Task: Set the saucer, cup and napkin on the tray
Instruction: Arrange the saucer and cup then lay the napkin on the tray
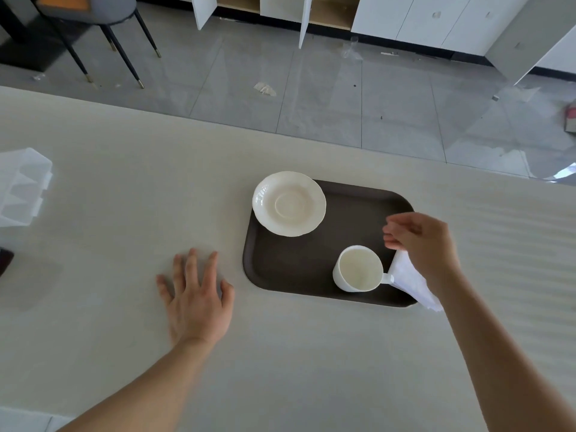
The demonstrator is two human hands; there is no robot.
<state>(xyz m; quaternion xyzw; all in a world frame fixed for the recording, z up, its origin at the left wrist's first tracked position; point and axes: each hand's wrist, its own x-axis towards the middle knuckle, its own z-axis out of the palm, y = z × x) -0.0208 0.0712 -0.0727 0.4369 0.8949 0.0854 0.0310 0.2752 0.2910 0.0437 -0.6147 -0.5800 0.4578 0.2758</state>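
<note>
Head view: dark brown rectangular plastic tray (290, 263) lay on pale table (124, 198). White scalloped ceramic saucer (289, 203) overhung tray's far-left corner. White ceramic cup (358, 269) stood upright near-right; white folded paper napkin (411, 283) beside it. Left hand (196, 297) flat on table, fingers spread. Right hand (420, 241) hovered above napkin, fingers loosely apart, empty.

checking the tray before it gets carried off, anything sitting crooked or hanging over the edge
Yes. The saucer sits at the far left corner of the tray with its rim overhanging the edge. The napkin pokes past the near right corner, under the right hand. The cup stands upright, off the saucer.
</note>
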